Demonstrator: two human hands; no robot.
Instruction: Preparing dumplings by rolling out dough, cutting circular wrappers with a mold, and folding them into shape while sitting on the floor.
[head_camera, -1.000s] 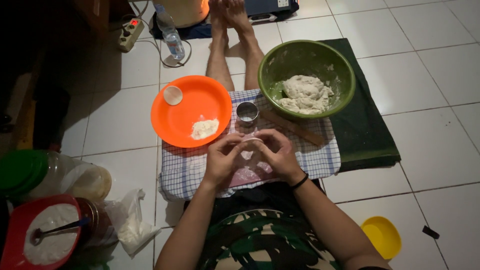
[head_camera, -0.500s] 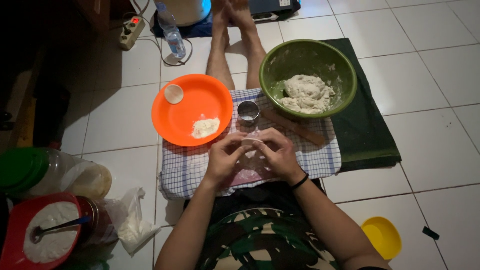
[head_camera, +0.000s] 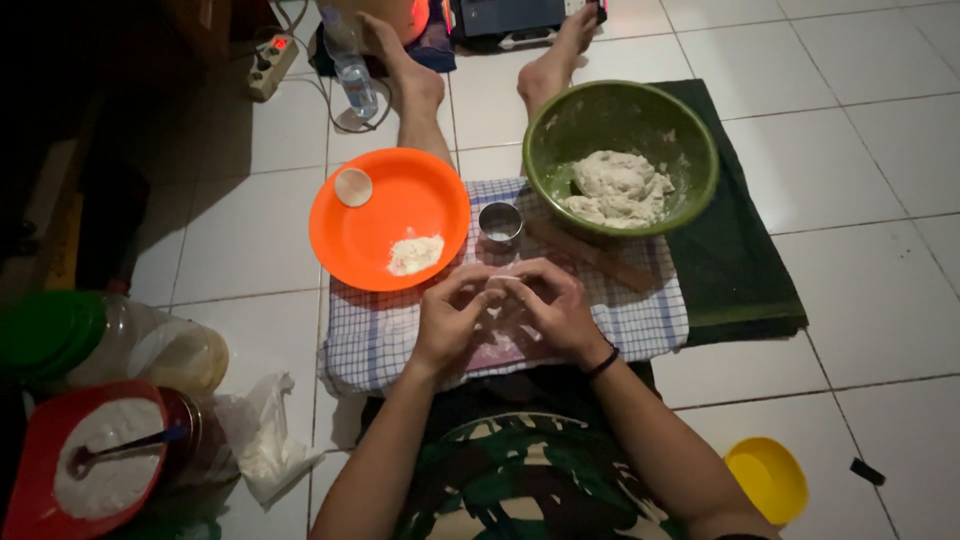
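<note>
Pale dough, one small piece (head_camera: 502, 293), is being pinched between two hands, the left hand (head_camera: 452, 322) and the right hand (head_camera: 553, 312) curling their fingertips together around it over one checked cloth (head_camera: 655, 305). One small metal cup (head_camera: 500, 222) is standing just beside them at twelve o'clock. One orange plate (head_camera: 372, 222), carrying one flour heap and one small disc, is lying at eleven o'clock. One green bowl (head_camera: 690, 150) of dough is sitting at one o'clock.
</note>
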